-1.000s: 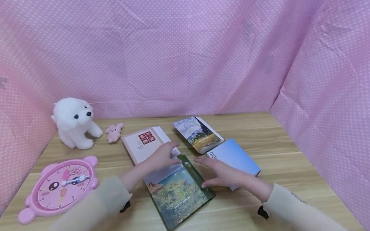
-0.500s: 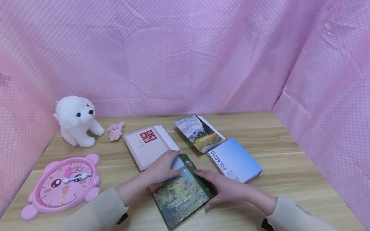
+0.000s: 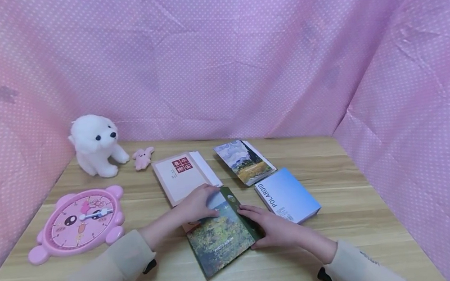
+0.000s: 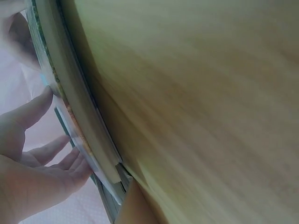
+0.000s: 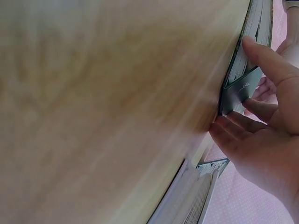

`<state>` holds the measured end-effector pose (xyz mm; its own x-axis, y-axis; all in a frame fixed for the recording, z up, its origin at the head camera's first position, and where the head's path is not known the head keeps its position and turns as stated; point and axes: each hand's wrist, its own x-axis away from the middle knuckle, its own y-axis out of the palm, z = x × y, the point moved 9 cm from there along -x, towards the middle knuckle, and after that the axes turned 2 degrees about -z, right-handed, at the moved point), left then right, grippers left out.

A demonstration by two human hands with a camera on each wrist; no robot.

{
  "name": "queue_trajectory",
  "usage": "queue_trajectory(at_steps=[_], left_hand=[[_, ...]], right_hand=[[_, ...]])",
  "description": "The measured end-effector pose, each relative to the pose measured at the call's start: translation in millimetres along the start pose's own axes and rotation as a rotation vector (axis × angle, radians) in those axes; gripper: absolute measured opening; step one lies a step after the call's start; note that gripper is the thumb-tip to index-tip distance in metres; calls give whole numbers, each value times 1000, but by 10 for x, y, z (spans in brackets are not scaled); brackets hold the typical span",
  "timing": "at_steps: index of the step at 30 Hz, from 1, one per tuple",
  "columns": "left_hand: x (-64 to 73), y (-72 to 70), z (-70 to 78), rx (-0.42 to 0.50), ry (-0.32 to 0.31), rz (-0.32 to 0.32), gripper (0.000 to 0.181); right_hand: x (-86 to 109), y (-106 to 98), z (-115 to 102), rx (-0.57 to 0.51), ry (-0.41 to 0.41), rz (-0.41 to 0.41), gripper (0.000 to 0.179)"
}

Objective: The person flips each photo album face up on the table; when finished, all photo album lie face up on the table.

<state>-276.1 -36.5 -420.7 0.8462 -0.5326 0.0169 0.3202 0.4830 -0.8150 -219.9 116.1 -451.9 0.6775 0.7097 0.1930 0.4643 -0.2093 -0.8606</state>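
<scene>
A photo album (image 3: 222,238) with a painted garden cover and dark green spine lies flat at the middle of the table. My left hand (image 3: 195,204) rests on its upper part, fingers reaching to the far edge and thumb on the cover. In the left wrist view its relaxed fingers (image 4: 51,151) lie on the cover. My right hand (image 3: 277,229) grips the near right corner, fingers along the spine and thumb at the near edge. In the right wrist view the thumb (image 5: 266,58) presses the page edges and the fingertips touch the green spine (image 5: 238,91).
Behind the album lies a pink-beige album (image 3: 179,176) with red characters. A landscape-covered album (image 3: 245,162) and a blue Polaroid album (image 3: 287,195) lie to the right. At left are a pink toy clock (image 3: 80,222), a white plush dog (image 3: 97,146) and a small pink plush (image 3: 143,158).
My right hand has come down from above the spine to the album's near right corner. My left hand has lowered slightly onto the cover. The album keeps its place.
</scene>
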Motion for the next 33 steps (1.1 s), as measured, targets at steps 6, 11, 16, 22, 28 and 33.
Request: queue_trajectory(at_steps=[6,11,16,22,28,33], left_hand=[[-34,7,-25,8,-21,6,72],[-44,-3,-33,-5,-21,11,74],[-52,-8,-21,0,-21,6,76],[-54,-31,9,10,-9,18,75],[-45,-55,7,30,-24,32,73],[-35,-98,24,50,-23,56,70]], right_hand=[[-19,-50,-37,31,-26,11,89],[-31,-96,-73,47,-53,11,87],[-30,-133,-123,74,-93,8,86],[-19,-185,-158,66,-143,24,90],[-6,-224,-147,29,-175,46,89],[14,-258,-172,20,-192,69,84]])
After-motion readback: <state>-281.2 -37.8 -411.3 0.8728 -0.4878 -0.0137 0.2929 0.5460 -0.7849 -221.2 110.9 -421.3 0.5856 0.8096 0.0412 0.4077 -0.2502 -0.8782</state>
